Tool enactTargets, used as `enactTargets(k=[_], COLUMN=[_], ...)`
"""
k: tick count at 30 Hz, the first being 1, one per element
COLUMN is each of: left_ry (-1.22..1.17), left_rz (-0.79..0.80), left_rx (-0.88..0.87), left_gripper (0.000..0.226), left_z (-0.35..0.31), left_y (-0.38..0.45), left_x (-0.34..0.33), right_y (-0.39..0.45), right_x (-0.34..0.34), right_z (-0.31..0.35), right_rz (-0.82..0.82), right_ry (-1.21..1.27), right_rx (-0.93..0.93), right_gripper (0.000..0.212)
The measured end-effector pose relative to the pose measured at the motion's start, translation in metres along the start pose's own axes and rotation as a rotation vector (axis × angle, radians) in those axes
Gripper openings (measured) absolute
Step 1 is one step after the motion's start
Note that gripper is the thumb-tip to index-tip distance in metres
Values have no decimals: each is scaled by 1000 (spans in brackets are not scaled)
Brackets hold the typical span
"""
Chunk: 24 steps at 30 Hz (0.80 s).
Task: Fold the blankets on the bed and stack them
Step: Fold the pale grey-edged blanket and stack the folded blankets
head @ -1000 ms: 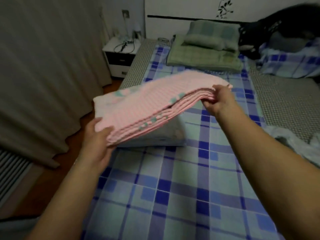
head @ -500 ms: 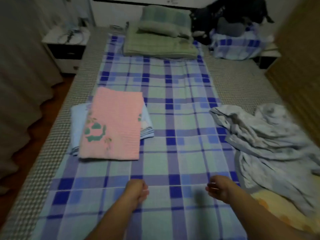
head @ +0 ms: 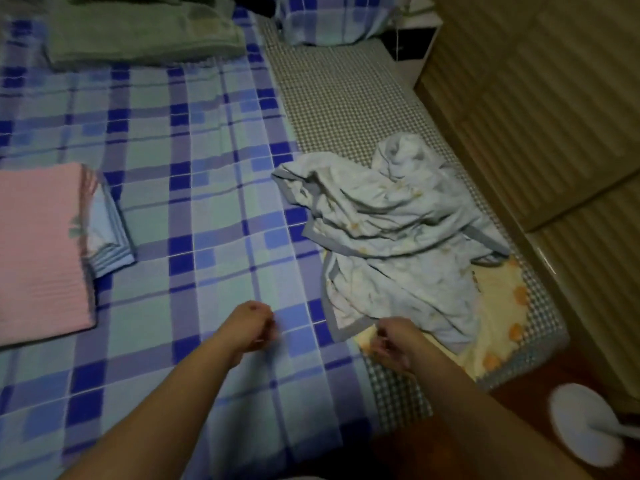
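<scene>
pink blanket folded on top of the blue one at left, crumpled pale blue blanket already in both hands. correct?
Not quite. In the head view both hands, left hand and right hand, hold nothing; the crumpled pale blue blanket lies ungripped on the bed. The pink blanket does sit folded on the blue one at left.

A blue plaid sheet (head: 207, 188) covers the middle of the frame, lying over a small-check mattress cover (head: 346, 98) that shows bare toward 1 o'clock. A plaid pillow (head: 325, 19) sits at 12 o'clock at the top edge. A wooden wardrobe (head: 540, 109) with ribbed panels fills 2 o'clock. At 5 o'clock a white round fan base (head: 585, 427) stands on the dark red floor (head: 519, 410), near the bed's corner.
</scene>
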<state>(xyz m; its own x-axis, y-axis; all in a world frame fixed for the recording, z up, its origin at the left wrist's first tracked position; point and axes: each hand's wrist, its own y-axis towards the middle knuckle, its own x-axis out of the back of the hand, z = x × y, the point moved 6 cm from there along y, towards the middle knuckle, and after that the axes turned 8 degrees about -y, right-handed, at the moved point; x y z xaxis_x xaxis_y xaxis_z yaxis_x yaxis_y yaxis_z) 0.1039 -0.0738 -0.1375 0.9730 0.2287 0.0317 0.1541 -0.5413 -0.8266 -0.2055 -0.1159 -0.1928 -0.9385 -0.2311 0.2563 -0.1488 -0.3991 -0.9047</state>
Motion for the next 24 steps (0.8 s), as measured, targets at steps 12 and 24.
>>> enactTargets(k=[12, 24], left_ry=[92, -31], left_rz=[-123, 44], left_rx=[110, -278], left_gripper=[18, 19], left_z=[49, -24], left_y=[-35, -112], left_x=[-32, -43], right_y=[131, -113], right_x=[186, 127], right_z=[-21, 54], right_rz=[-274, -337], right_ry=[147, 11], right_rx=[-141, 632], right_gripper=[87, 32])
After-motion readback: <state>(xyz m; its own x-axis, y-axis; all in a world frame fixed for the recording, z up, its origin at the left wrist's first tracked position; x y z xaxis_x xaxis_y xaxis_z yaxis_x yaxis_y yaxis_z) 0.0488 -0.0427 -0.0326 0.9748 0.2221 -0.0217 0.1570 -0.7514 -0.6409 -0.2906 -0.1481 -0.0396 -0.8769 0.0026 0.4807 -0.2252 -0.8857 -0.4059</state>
